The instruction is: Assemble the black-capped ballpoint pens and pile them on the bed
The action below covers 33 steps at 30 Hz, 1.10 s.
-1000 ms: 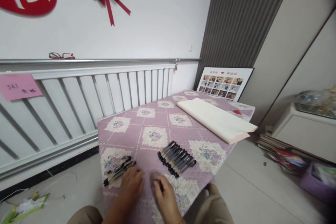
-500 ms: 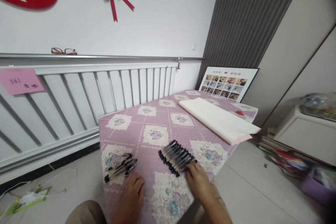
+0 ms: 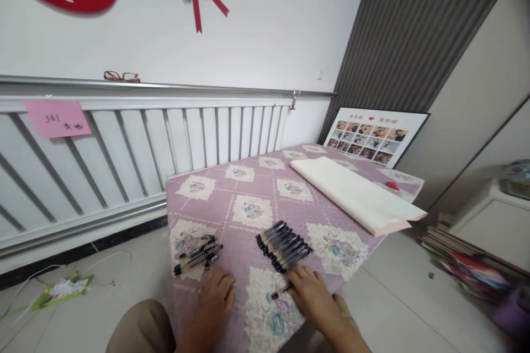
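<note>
My right hand (image 3: 311,289) is closed on a pen (image 3: 281,290), whose dark end sticks out on the left of the fingers. The rest of that pen is hidden under the hand. Just beyond it, several black-capped clear pens (image 3: 284,245) lie side by side in a slanting row. My left hand (image 3: 216,289) rests on the cloth, holding nothing, its thumb a little apart from the loosely bent fingers. Beyond its fingertips is a looser group of several pens (image 3: 201,253). A flowered purple tablecloth (image 3: 236,242) lies under everything.
A folded cream sheet (image 3: 351,190) lies on the table's right side, near a small red item (image 3: 392,185). Behind stands a photo board (image 3: 375,135). A white radiator (image 3: 153,140) runs along the left wall. On the floor are a power strip (image 3: 62,292) and stacked papers (image 3: 459,265).
My right hand has drawn a pen toward me, away from the right end of the row. The left hand has barely moved on the cloth. The view has shifted slightly left.
</note>
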Available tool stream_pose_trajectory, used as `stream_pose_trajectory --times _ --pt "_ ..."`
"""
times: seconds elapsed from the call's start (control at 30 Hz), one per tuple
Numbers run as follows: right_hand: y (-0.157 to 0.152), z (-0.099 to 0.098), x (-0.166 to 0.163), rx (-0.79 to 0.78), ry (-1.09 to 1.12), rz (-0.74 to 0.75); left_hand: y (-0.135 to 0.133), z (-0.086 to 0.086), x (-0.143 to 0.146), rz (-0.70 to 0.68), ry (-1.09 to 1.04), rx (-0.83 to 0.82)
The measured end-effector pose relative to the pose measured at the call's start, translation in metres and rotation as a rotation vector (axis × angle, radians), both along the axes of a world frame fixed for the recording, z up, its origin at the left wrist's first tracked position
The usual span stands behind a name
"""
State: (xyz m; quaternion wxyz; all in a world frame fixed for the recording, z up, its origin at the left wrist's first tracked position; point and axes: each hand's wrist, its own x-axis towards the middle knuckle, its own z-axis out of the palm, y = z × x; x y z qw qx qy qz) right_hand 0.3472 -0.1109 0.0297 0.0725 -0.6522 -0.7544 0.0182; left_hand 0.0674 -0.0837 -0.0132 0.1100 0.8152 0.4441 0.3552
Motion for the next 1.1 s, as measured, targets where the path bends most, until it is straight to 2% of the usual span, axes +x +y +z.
stream_pose_trajectory --times 0.17,0.27,0.33,0.43,0.53,0.6,0.67,0.77,0.93,1.1 --pt "-0.005 -0.019 -0.058 0.086 0.091 0.098 -0.01 0.009 0.001 -0.106 0.094 0.003" --pt "-0.002 -0.02 -0.093 0.136 0.164 0.127 -0.011 0.008 0.005 -0.133 0.181 -0.059" --pt "0.002 -0.017 -0.105 0.162 0.224 0.124 -0.008 0.004 0.007 -0.106 0.225 -0.104" --pt "0.011 -0.016 -0.103 0.234 0.406 0.114 -0.002 -0.003 0.006 -0.033 0.23 -0.145" --pt "0.019 -0.02 -0.089 0.324 0.698 -0.046 0.003 -0.006 0.004 0.041 0.172 -0.165" --pt "0.024 -0.023 -0.083 0.298 0.871 -0.196 0.004 -0.005 0.003 0.061 0.134 -0.161" --pt "0.026 -0.025 -0.083 0.189 0.997 -0.266 0.004 -0.005 0.002 0.068 0.116 -0.14" --pt "0.025 -0.024 -0.09 0.071 1.113 -0.265 0.002 -0.004 0.003 0.105 0.132 -0.081" --pt "0.023 -0.026 -0.103 0.024 1.233 -0.236 -0.001 -0.003 0.005 0.103 0.207 0.01" --pt "0.022 -0.033 -0.109 -0.017 1.284 -0.197 -0.001 -0.002 0.007 0.073 0.229 -0.012"
